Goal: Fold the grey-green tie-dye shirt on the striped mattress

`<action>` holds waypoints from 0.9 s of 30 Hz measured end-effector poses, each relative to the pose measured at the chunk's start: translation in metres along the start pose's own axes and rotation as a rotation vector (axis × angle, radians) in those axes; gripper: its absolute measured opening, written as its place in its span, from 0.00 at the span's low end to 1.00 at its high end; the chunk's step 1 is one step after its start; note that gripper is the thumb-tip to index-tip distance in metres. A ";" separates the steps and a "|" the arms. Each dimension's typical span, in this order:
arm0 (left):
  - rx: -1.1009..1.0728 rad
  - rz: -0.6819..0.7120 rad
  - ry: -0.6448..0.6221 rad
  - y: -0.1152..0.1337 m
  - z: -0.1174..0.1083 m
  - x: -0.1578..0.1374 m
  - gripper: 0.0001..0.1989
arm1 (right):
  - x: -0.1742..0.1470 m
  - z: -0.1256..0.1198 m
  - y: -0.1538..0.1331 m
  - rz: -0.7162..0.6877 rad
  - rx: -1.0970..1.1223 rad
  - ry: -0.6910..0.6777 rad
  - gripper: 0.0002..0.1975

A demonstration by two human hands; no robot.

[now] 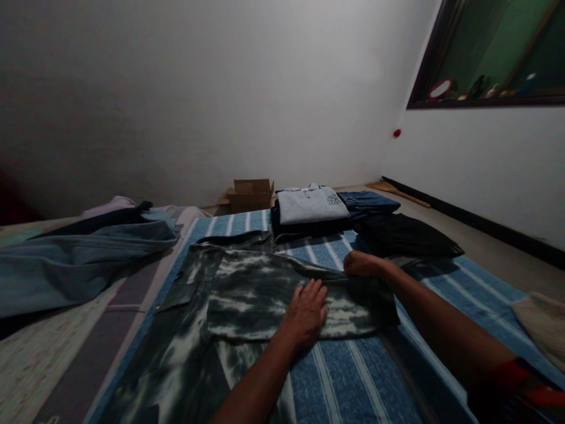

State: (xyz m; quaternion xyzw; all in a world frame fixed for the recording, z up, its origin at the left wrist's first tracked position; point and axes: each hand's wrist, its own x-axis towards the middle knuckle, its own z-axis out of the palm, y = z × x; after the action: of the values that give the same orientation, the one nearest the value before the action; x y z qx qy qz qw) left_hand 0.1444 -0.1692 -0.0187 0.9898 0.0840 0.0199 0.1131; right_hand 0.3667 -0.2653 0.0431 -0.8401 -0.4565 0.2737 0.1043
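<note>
In the head view, rests the left hand (308, 311) flat, palm down, on a dark tie-dyed garment (251, 291) spread over a blue striped sheet (346, 383), and pinches the garment's far edge in the right hand (364, 264), near folded clothes (309, 207).

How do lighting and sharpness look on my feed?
Head view: dim overall; the black folded clothes lose detail; the left hand and patterned garment read clearly enough; most small items at the window are too dark and soft to identify; no strong glare.
</note>
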 end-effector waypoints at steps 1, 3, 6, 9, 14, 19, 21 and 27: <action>0.010 0.005 0.004 0.001 0.001 0.000 0.27 | -0.002 0.000 0.002 -0.012 0.007 0.009 0.08; 0.014 0.018 0.000 0.002 0.001 0.000 0.31 | -0.008 0.000 0.006 -0.030 0.017 0.030 0.12; -0.004 0.021 -0.017 0.003 0.000 0.000 0.34 | -0.020 0.000 0.009 -0.043 0.023 0.046 0.14; -0.020 0.024 -0.033 0.003 -0.002 0.000 0.34 | -0.033 0.000 0.006 -0.048 0.026 0.022 0.12; -0.031 0.031 -0.045 0.003 -0.006 -0.001 0.32 | -0.045 -0.004 0.000 -0.024 -0.087 -0.019 0.08; -0.040 0.028 -0.056 0.004 -0.007 -0.001 0.31 | -0.037 -0.001 0.009 0.016 -0.228 0.131 0.10; -0.036 0.027 -0.053 0.005 -0.007 -0.001 0.31 | -0.033 0.003 0.014 0.033 -0.229 0.127 0.10; -0.033 0.025 -0.045 0.004 -0.005 -0.002 0.31 | -0.044 0.004 0.013 -0.005 -0.217 0.135 0.12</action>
State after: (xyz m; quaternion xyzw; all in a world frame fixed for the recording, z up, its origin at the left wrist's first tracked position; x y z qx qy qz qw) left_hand 0.1429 -0.1725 -0.0124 0.9890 0.0686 0.0003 0.1308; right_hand 0.3547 -0.3093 0.0500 -0.8619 -0.4774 0.1653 0.0438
